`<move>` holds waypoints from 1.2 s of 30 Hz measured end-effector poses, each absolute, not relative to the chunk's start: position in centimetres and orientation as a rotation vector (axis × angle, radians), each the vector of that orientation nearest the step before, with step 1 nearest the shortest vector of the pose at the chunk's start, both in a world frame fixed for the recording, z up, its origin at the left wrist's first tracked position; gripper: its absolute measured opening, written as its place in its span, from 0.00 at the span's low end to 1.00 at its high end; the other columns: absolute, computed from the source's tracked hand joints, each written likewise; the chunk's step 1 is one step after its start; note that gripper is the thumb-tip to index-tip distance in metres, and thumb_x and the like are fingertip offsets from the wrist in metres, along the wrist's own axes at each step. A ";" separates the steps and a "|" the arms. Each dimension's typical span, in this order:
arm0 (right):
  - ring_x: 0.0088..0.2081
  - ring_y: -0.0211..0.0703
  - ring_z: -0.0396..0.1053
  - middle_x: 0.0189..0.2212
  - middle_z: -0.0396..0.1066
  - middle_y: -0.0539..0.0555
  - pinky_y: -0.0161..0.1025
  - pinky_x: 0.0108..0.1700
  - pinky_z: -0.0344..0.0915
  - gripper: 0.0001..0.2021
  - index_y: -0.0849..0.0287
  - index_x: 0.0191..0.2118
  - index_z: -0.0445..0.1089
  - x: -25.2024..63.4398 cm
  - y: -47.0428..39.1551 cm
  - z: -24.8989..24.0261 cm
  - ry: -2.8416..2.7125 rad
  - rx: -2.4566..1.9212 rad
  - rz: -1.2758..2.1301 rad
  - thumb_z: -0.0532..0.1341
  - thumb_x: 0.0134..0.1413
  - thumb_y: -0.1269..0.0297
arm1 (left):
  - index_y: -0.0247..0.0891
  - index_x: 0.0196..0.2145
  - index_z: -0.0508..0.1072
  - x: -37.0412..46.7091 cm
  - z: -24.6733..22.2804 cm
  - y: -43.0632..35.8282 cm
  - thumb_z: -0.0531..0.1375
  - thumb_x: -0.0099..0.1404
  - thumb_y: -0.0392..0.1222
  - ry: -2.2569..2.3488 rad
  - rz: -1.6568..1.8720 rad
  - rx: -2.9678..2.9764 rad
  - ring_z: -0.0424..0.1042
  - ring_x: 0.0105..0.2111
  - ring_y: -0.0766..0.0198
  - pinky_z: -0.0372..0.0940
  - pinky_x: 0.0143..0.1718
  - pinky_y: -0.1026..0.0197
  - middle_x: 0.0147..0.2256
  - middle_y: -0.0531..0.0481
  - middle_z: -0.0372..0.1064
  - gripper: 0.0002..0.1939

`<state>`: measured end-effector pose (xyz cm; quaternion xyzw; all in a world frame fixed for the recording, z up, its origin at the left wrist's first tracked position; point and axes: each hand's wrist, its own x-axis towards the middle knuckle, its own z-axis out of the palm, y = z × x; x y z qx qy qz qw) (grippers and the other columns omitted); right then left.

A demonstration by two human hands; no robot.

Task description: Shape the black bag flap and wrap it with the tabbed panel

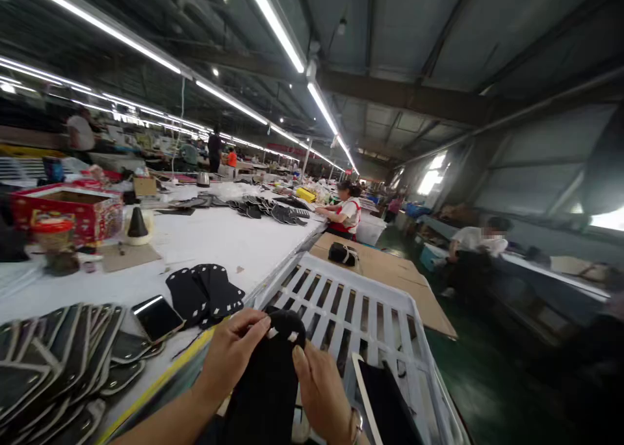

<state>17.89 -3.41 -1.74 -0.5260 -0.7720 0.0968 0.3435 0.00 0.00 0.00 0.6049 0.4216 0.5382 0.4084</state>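
Both my hands hold one black cut fabric piece [273, 380] low in the middle of the view. My left hand [231, 354] pinches its rounded top edge from the left. My right hand [319, 390] grips its right side, thumb against the cloth, a bracelet on the wrist. The piece hangs over a white slatted plastic crate [351, 302]. On the white worktable [214, 237] to my left lie a small stack of black pieces [207, 292], a phone [156, 317] and a fanned row of black white-edged pieces [53, 360].
A red carton [68, 211], a jar [53, 237] and a thread cone [137, 225] stand at the table's left. More black pieces [268, 210] lie farther along, near a seated person in red and white [345, 214]. Cardboard [390, 269] covers a stand beyond the crate. Another person [475, 240] sits right of the green-floored aisle.
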 end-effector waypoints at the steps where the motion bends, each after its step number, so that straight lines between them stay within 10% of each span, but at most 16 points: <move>1: 0.28 0.38 0.61 0.27 0.66 0.51 0.36 0.32 0.49 0.17 0.58 0.32 0.62 17.7 -3.2 -1.2 -2.021 -1.389 0.253 0.41 0.65 0.60 | 0.37 0.25 0.71 -0.1 0.0 0.2 0.56 0.60 0.50 1.067 1.353 1.516 0.67 0.34 0.64 0.59 0.37 0.66 0.28 0.53 0.68 0.14; 11: 0.24 0.33 0.53 0.21 0.57 0.46 0.33 0.27 0.50 0.18 0.59 0.25 0.58 16.8 -2.3 -1.6 -1.831 -1.231 0.669 0.46 0.62 0.54 | 0.39 0.43 0.68 -1.8 -1.6 0.0 0.53 0.63 0.53 1.247 1.269 1.801 0.68 0.35 0.63 0.63 0.36 0.63 0.35 0.50 0.67 0.17; 36: 0.28 0.42 0.67 0.25 0.70 0.54 0.36 0.31 0.55 0.19 0.59 0.31 0.66 14.4 -4.4 -1.8 -2.058 -1.645 0.364 0.46 0.61 0.51 | 0.35 0.28 0.71 -4.9 -2.8 -2.1 0.48 0.63 0.60 1.145 0.624 1.929 0.65 0.27 0.63 0.55 0.27 0.65 0.26 0.50 0.67 0.25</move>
